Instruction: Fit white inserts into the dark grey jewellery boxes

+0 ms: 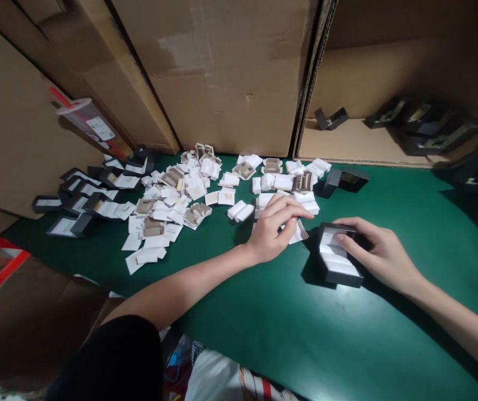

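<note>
1 black box [344, 279] is gripped at its wall by the right hand [383, 250], over the green table [259, 312]. Its white insert [335, 257] is best pressed gently, folds uncrushed. The left hand [270, 229] is held half-curled near loose white inserts [240, 211]; whether anything is pinched cannot be told.

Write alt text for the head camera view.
The right hand holds a small black box with a white insert at a green table; the left hand is near scattered white card pieces, with similar boxes farther left.
</note>
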Demonstrator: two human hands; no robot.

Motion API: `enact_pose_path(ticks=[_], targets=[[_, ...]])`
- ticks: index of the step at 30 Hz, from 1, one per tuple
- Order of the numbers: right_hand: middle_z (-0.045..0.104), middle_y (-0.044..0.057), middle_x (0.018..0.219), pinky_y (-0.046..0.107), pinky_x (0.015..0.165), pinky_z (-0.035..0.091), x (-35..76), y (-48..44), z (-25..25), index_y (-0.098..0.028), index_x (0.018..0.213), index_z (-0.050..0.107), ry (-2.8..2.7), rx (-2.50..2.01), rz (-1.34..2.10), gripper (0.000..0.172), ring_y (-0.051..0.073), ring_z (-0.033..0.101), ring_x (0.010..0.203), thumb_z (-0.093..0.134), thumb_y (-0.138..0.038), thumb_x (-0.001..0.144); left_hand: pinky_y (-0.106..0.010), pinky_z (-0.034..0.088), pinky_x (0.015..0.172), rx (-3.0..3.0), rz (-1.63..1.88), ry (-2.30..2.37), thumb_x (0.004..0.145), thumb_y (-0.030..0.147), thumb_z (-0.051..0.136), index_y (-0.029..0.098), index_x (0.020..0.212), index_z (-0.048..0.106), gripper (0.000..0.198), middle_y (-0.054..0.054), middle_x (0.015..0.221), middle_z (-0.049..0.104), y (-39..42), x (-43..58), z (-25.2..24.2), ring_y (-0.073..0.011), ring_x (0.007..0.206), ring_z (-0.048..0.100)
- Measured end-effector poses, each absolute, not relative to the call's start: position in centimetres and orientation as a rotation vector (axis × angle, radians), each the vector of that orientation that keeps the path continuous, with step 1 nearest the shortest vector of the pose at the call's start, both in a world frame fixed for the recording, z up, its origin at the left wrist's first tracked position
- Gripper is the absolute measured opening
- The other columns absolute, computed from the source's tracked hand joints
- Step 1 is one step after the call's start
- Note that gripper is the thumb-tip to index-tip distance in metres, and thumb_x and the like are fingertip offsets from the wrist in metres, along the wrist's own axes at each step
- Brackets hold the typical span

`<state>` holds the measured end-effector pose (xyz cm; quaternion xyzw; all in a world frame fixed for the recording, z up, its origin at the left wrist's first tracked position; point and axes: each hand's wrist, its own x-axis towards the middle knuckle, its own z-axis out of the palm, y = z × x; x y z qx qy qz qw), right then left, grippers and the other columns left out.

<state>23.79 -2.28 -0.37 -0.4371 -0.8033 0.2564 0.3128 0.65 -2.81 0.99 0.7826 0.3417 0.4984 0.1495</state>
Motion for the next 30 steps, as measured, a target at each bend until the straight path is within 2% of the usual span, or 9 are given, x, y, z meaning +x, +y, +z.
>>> enact_pose_path(ticks=[4, 7, 12, 15, 20, 23, 27, 30], targets=[[0.070, 0.004, 0.098, 0.031, 0.066, 0.053, 23.5, -2.5, -0.2, -0.023, 0.105, 0.061, -2.105, -1.142, 0.679, 0.023, 0.020, 0.066, 0.081, 0.054, -0.037, 0.088, -0.035, 0.045, 0.079, 2.441, 1.219, 1.088, 0.094, 0.029, 0.043, 0.016, 0.101, 0.064, 0.026, -0.006, 0.090, 0.065, -3.2, 0.9, 0.9, -0.0188, 0.086, 0.054], [0.069, 0.003, 0.095, 0.028, 0.063, 0.052, 23.3, -2.7, -0.2, -0.023, 0.104, 0.060, -2.104, -1.112, 0.647, 0.020, 0.018, 0.066, 0.078, 0.054, -0.034, 0.088, -0.035, 0.043, 0.076, 2.630, 1.043, 1.193, 0.092, 0.041, 0.046, 0.014, 0.103, 0.064, 0.034, -0.006, 0.086, 0.066, -3.6, 1.3, 0.7, -0.0207, 0.084, 0.053], [0.068, 0.003, 0.097, 0.026, 0.067, 0.052, 23.2, -3.0, -0.5, -0.024, 0.108, 0.058, -2.204, -0.930, 0.496, 0.020, 0.017, 0.066, 0.081, 0.054, -0.026, 0.088, -0.034, 0.039, 0.070, 2.776, 0.988, 1.231, 0.088, 0.051, 0.050, 0.015, 0.101, 0.065, 0.042, -0.005, 0.084, 0.067, -4.1, 1.5, 0.4, -0.0208, 0.082, 0.053], [0.068, 0.004, 0.097, 0.026, 0.068, 0.052, 23.3, -3.2, -0.6, -0.024, 0.109, 0.057, -2.238, -0.810, 0.417, 0.023, 0.018, 0.066, 0.083, 0.056, -0.024, 0.087, -0.033, 0.039, 0.069, 2.816, 0.882, 1.224, 0.090, 0.049, 0.047, 0.015, 0.098, 0.066, 0.039, -0.006, 0.088, 0.067, -4.5, 1.5, 0.6, -0.0198, 0.082, 0.054], [0.068, 0.004, 0.097, 0.025, 0.071, 0.053, 23.3, -3.3, -0.5, -0.025, 0.109, 0.056, -2.264, -0.690, 0.451, 0.025, 0.018, 0.067, 0.084, 0.060, -0.027, 0.084, -0.033, 0.040, 0.069, 2.790, 0.897, 1.194, 0.087, 0.032, 0.046, 0.015, 0.093, 0.065, 0.026, -0.006, 0.093, 0.068, -5.0, 1.4, 1.1, -0.0190, 0.083, 0.055], [0.067, 0.004, 0.094, 0.023, 0.066, 0.051, 23.3, -3.4, -0.5, -0.024, 0.104, 0.056, -2.298, -0.693, 0.479, 0.019, 0.017, 0.065, 0.081, 0.058, -0.024, 0.085, -0.033, 0.041, 0.069, 2.753, 0.954, 1.174, 0.084, 0.031, 0.047, 0.014, 0.089, 0.065, 0.025, -0.005, 0.094, 0.070, -5.1, 1.6, 1.1, -0.0190, 0.082, 0.056], [0.065, 0.003, 0.082, 0.024, 0.058, 0.048, 23.4, -3.4, -0.8, -0.022, 0.094, 0.057, -2.271, -0.758, 0.560, 0.008, 0.015, 0.062, 0.070, 0.056, -0.025, 0.087, -0.033, 0.042, 0.069, 2.708, 0.949, 1.186, 0.085, 0.032, 0.049, 0.013, 0.094, 0.064, 0.026, -0.004, 0.090, 0.070, -5.4, 2.1, 0.8, -0.0190, 0.081, 0.056], [0.063, 0.002, 0.077, 0.025, 0.055, 0.047, 23.5, -3.3, -0.9, -0.021, 0.089, 0.058, -2.239, -0.787, 0.608, 0.008, 0.015, 0.059, 0.065, 0.056, -0.028, 0.086, -0.033, 0.042, 0.071, 2.682, 0.912, 1.219, 0.084, 0.027, 0.051, 0.012, 0.096, 0.063, 0.022, -0.005, 0.089, 0.070, -5.6, 2.4, 0.6, -0.0194, 0.083, 0.056]])
